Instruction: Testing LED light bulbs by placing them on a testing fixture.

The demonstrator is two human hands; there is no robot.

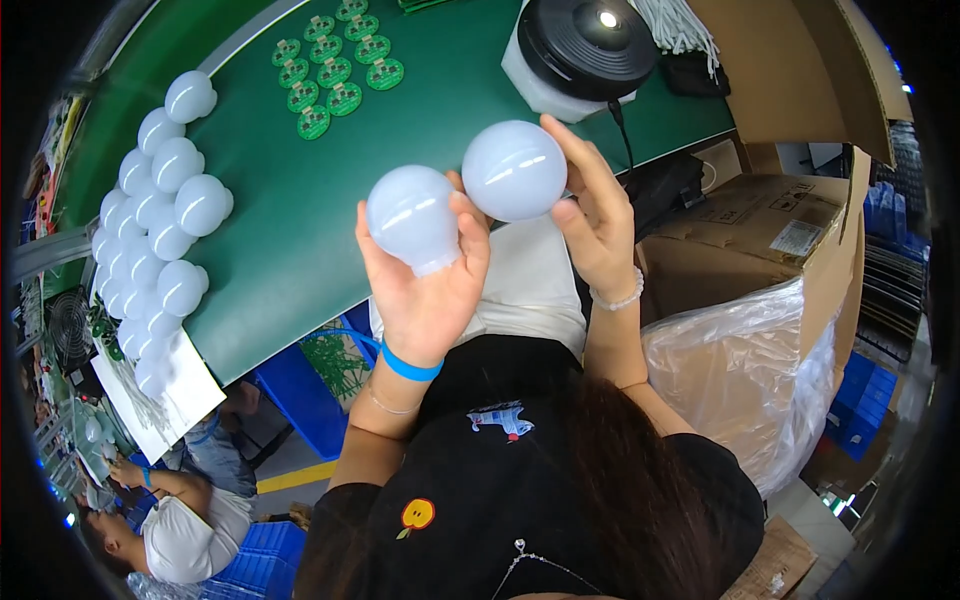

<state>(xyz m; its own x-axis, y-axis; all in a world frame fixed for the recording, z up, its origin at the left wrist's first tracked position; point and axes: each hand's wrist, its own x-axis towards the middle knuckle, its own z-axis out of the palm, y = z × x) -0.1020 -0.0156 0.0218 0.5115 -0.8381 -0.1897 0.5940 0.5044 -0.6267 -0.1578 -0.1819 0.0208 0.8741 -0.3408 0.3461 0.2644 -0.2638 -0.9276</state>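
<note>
My left hand (425, 305), palm up with a blue wristband, is closed round a white bulb globe (410, 212) whose short neck points down toward the palm. Between the fingertips and thumb of my right hand (600, 225) is a second white bulb globe (514, 170), its smooth round side showing and its neck out of sight. Fingertips of my left hand reach the lower left edge of this second globe. Both globes are held above the green table (300, 200), side by side and close together.
Many similar white globes (175, 165) cluster along the table's left edge. Rows of round green circuit boards (333, 72) lie at the back. A black round device (588, 45) with a lit spot stands back right, by white cables (680, 30). Cardboard boxes (750, 220) stand on the right; another person (195, 530) sits lower left.
</note>
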